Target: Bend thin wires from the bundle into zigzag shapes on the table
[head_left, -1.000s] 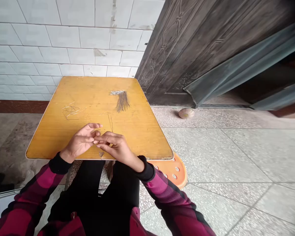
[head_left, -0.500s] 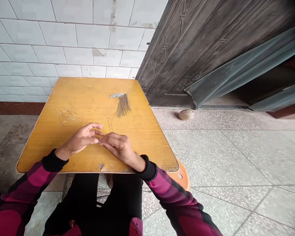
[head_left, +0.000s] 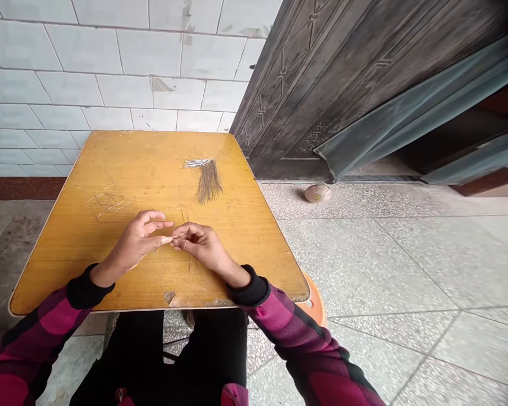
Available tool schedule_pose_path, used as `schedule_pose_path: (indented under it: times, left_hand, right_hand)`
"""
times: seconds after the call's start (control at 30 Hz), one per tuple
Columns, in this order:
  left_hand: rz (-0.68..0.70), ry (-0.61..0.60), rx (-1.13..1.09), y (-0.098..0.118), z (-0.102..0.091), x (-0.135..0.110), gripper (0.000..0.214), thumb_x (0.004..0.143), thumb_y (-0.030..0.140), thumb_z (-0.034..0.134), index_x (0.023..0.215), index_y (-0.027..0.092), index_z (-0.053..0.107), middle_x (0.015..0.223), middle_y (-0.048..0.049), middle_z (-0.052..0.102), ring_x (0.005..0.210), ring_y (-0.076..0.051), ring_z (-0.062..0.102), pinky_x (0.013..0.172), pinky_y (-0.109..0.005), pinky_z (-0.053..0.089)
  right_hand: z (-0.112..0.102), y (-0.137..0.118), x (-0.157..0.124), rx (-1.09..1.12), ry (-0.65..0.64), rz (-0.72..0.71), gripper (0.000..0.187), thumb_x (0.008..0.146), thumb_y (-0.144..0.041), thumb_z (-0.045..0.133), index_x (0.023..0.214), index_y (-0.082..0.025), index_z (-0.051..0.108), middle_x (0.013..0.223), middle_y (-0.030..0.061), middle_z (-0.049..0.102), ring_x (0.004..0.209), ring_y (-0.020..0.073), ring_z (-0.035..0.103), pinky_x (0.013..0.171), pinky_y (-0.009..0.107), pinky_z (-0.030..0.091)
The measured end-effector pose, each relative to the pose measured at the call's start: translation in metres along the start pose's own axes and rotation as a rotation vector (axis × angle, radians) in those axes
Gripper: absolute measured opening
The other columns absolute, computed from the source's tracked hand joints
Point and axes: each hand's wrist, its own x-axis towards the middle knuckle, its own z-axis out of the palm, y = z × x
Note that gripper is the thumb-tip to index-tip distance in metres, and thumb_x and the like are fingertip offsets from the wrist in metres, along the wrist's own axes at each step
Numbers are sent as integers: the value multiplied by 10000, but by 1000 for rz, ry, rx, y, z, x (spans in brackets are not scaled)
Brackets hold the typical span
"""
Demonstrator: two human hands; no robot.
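Over the near half of the yellow table [head_left: 245,270], my two hands meet fingertip to fingertip. My right hand [head_left: 203,245] is closed in a pinch on a thin strand [head_left: 190,264], whose fine ends show below the fingers. My left hand [head_left: 138,239] has its thumb against the right fingertips, its upper fingers curved and apart; it appears to pinch the same strand, too fine to make out fully. Beyond the hands lies a bundle of thin strands [head_left: 209,180], with silvery twisted ends and dark loose tails. Loose thin strands [head_left: 110,203] lie tangled at the left.
A white tiled wall [head_left: 127,90] stands behind the table. To the right are a dark carved door [head_left: 305,101], a grey-green curtain [head_left: 372,135] and a roundish pale object [head_left: 318,193] on the floor. An orange stool [head_left: 316,301] shows beneath the table's right corner.
My right fingers have turned and curled a little at the left thumb, and strand ends now show below them. The whole view has shifted slightly.
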Motion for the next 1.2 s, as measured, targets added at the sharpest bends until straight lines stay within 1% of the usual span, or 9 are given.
schedule_pose_path:
  times: [0.13, 0.37, 0.6, 0.73, 0.83, 0.9, 0.97, 1.1, 1.2]
  left_hand:
    - [79, 4, 74, -3, 0, 1, 378, 703, 158, 722, 1027, 196, 532, 1123, -53, 508, 1117, -258, 584, 879, -400, 533]
    - [257, -40, 251, -15, -5, 3, 368, 750, 149, 687, 1082, 224, 548, 1148, -43, 423, 1062, -237, 617, 950, -450, 519]
    - [262, -32, 296, -19, -5, 1, 377, 765, 154, 683, 1109, 240, 554, 1180, -50, 420, 1055, -233, 619, 955, -462, 522]
    - [298, 29, 280, -19, 0, 1, 333, 760, 160, 694, 1069, 227, 588, 1184, -58, 436, 1124, -244, 575, 1013, -460, 479]
    - [284, 59, 218, -17, 4, -1, 300, 765, 179, 694, 1042, 216, 586, 1170, -51, 433, 1140, -245, 568, 1028, -468, 463]
    - [269, 78, 139, -13, 6, -1, 284, 765, 185, 693, 1021, 206, 572, 1165, -45, 422, 1122, -248, 586, 994, -466, 490]
    - [247, 91, 87, -10, 6, -2, 269, 764, 196, 693, 999, 198, 562, 1161, -42, 428, 1133, -257, 584, 975, -461, 501]
    - [165, 89, 48, -5, 5, -1, 287, 760, 212, 698, 999, 192, 541, 1161, -50, 466, 1154, -269, 573, 955, -449, 506]
    - [133, 96, 52, -3, 5, -2, 298, 751, 223, 706, 995, 188, 538, 1161, -56, 482, 1150, -268, 576, 952, -431, 501]
  right_hand:
    - [1, -1, -1, -239, 58, -103, 91, 785, -241, 682, 834, -181, 635, 788, 13, 671, 727, 127, 641, 680, 254, 517]
    - [0, -6, -2, -548, 14, -215, 49, 845, -176, 586, 857, -170, 633, 756, 9, 673, 655, 112, 614, 597, 218, 476]
    - [3, -8, -1, -616, 15, -236, 90, 820, -119, 531, 803, -175, 599, 724, -2, 632, 639, 103, 575, 592, 210, 454]
    - [6, -6, 1, -629, 129, -210, 90, 774, -112, 544, 714, -177, 558, 643, -25, 572, 573, 87, 511, 543, 198, 411]
    - [7, -3, 3, -624, 214, -185, 73, 766, -139, 572, 706, -178, 554, 621, -30, 555, 543, 82, 486, 518, 202, 397]
    - [6, 0, 3, -604, 255, -163, 46, 775, -169, 595, 735, -176, 573, 628, -25, 570, 539, 84, 497, 519, 210, 410]
    - [3, 2, 4, -504, 274, -124, 61, 783, -223, 630, 779, -176, 591, 655, -13, 603, 567, 95, 545, 546, 223, 450]
    - [-2, 5, 6, -63, 183, 27, 250, 740, -366, 728, 865, -185, 609, 739, 8, 679, 684, 130, 659, 674, 277, 550]
    - [-4, 3, 8, 131, 144, 126, 322, 688, -383, 782, 898, -187, 636, 798, 13, 709, 728, 134, 681, 718, 292, 573]
